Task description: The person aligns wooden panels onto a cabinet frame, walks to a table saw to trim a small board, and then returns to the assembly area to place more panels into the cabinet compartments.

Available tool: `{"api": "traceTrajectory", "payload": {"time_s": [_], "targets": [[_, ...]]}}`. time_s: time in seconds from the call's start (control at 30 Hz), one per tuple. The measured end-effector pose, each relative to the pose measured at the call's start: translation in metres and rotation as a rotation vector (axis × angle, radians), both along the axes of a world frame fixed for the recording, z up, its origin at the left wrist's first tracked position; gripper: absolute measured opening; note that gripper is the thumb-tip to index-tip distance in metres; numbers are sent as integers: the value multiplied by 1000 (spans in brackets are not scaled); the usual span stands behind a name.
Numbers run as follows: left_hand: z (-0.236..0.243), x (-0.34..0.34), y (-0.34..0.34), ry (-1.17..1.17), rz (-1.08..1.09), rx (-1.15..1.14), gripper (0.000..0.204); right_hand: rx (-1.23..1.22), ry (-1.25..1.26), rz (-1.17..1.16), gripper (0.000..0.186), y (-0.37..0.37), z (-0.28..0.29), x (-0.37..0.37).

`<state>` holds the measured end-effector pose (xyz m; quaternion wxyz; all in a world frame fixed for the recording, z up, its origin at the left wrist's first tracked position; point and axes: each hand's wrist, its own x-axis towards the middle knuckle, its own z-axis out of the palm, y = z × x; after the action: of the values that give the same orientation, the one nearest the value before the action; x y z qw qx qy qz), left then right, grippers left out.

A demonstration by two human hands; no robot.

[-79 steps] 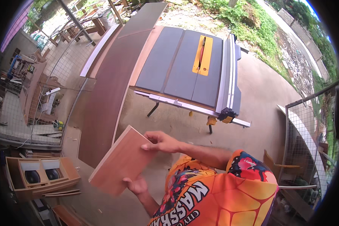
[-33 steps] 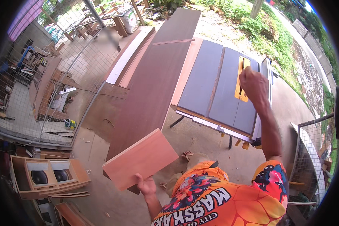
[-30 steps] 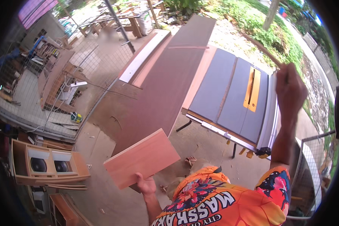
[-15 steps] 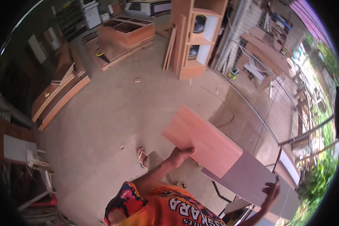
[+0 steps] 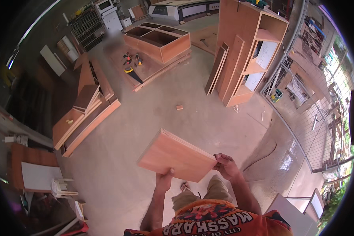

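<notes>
A flat rectangular wooden panel, reddish-brown with a pale edge, is held tilted in front of my body. My left hand grips its near left edge, thumb on top and the fingers hidden underneath. At the panel's right corner, my right hand pinches the edge between thumb and fingers. Both forearms reach up from the lower edge, and the panel hangs above the concrete floor.
Long boards are stacked at left. Further back are an open wooden box frame, a handsaw and power tools. A tall cabinet with leaning planks stands beside a wire mesh fence. A grey-topped table is at lower right.
The panel has moved left, away from the grey tabletop. My right hand, earlier free over that surface, now holds the panel's right corner. My view has turned left.
</notes>
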<state>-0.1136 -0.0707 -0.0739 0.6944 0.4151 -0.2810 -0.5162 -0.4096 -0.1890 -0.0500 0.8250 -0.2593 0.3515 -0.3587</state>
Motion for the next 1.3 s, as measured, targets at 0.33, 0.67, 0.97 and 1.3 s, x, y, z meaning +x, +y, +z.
{"api": "traceTrajectory", "payload": {"time_s": [0.33, 0.67, 0.97, 1.3], "targets": [[17, 57, -323, -29, 16, 13, 52, 139, 44, -237, 31, -280, -68, 101], [127, 123, -602, -1736, -51, -114, 85, 140, -54, 325, 72, -638, 77, 134], [60, 197, -810, -1747, -120, -109, 84, -48, 170, 324, 40, -840, 32, 243], [28, 320, -1175, -1531, -691, 462, 121, -450, 453, 55, 49, -1113, 55, 297]]}}
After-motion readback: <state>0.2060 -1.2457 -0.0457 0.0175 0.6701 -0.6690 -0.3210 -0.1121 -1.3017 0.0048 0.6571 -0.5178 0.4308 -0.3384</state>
